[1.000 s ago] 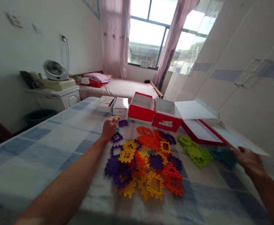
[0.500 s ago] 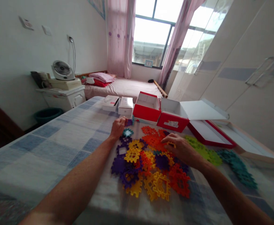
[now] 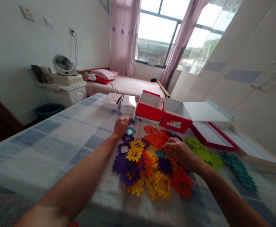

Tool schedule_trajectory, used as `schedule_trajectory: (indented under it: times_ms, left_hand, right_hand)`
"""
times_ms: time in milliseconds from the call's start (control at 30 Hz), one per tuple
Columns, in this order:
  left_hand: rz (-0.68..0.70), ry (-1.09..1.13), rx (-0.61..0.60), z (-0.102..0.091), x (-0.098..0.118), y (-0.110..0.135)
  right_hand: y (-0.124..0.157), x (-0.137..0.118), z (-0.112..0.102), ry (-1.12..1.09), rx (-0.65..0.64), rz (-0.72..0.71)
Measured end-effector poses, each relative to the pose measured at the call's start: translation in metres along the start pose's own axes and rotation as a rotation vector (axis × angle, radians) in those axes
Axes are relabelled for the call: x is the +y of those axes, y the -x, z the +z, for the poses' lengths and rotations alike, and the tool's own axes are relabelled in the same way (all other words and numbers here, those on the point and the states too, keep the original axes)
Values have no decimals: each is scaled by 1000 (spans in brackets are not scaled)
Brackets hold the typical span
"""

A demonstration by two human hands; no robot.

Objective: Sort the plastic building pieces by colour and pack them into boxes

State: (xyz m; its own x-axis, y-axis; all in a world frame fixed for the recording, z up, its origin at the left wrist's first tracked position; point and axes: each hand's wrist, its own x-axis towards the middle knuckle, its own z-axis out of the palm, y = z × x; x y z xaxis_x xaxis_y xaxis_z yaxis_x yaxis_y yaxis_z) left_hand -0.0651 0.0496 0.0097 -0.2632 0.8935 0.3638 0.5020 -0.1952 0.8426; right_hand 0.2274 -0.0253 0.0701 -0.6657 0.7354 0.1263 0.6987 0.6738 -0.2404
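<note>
My left hand [image 3: 121,125] is closed at the far left of a pile of toothed plastic building tiles, with a purple tile [image 3: 131,121] showing at its fingertips. Just below it lies a teal tile [image 3: 130,131]. My right hand [image 3: 177,149] reaches into the right side of the pile, fingers bent down and together; whatever they grip is hidden. Close to its fingertips are orange tiles [image 3: 153,140] and a teal tile [image 3: 160,154]. Nearer to me are yellow tiles [image 3: 162,186], a dark purple tile [image 3: 165,165] and red-orange tiles [image 3: 182,183].
Lime-green tiles [image 3: 202,153] and a row of teal tiles [image 3: 238,171] lie to the right. Behind the pile stand two small white boxes, a red box [image 3: 149,113], another open red box [image 3: 175,123] and shallow box trays [image 3: 214,138]. A checked cloth [image 3: 57,154] covers the table.
The yellow tile under my right fingers is out of sight, and more of the teal tile beside them shows. My left hand still holds the purple tile, now less visible. The view has shifted slightly.
</note>
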Motion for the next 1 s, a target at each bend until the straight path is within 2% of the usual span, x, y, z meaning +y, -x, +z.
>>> schedule_trajectory:
  times_ms: [167, 367, 467, 567, 667, 767, 900, 1000]
  left_hand:
    - [16, -72, 27, -3, 3, 1]
    - [72, -168, 55, -5, 4, -1]
    - [158, -220, 35, -3, 5, 0]
    - [279, -292, -13, 1, 6, 1]
    - [331, -336, -39, 3, 6, 2]
    - [371, -371, -38, 2, 9, 3]
    - [464, -535, -100, 1, 14, 6]
    - [497, -669, -157, 2, 14, 9]
  right_hand:
    - [-11, -6, 5, 38, -65, -22]
    - [-16, -14, 12, 125, -10, -126]
    - [-16, -16, 15, 124, 10, -155]
    - [-16, -17, 17, 85, 18, -129]
    - [-15, -17, 19, 8, 47, -95]
    - [-14, -16, 20, -99, 140, -37]
    - [-12, -14, 22, -268, 351, 126]
    - [-11, -10, 21, -291, 386, 152]
